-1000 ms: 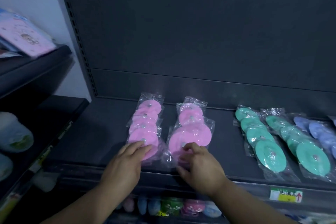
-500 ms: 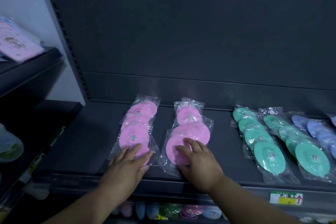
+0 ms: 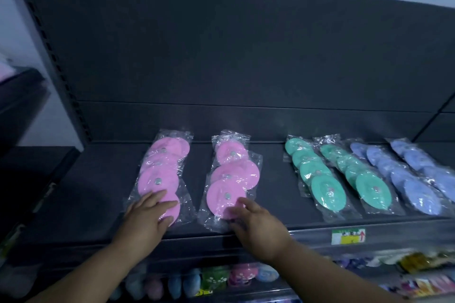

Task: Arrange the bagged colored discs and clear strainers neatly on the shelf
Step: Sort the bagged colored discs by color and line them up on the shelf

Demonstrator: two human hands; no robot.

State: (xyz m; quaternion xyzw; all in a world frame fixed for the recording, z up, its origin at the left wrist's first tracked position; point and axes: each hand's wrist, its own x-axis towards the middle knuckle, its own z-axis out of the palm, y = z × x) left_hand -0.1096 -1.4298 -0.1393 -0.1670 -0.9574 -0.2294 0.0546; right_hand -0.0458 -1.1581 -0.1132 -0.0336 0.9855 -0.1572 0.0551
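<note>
Two rows of bagged pink discs lie on the dark shelf (image 3: 103,179): a left row (image 3: 160,172) and a right row (image 3: 231,179). My left hand (image 3: 147,214) rests flat with straight fingers on the nearest bag of the left row. My right hand (image 3: 256,224) touches the front bag of the right pink row with loosely spread fingers. Further right lie two rows of bagged green discs (image 3: 317,174) (image 3: 357,174) and two rows of bagged blue discs (image 3: 403,177) (image 3: 428,167). No clear strainers are visible.
The shelf's front rail carries a green and yellow price label (image 3: 348,236). Small colourful items (image 3: 197,280) fill the shelf below. A dark back panel (image 3: 221,56) rises behind the discs, and another shelf unit (image 3: 22,110) stands at the left.
The two pink rows have been slid apart and straightened. The view swung right, showing the blue rows fully. Both hands stay at the front pink bags.
</note>
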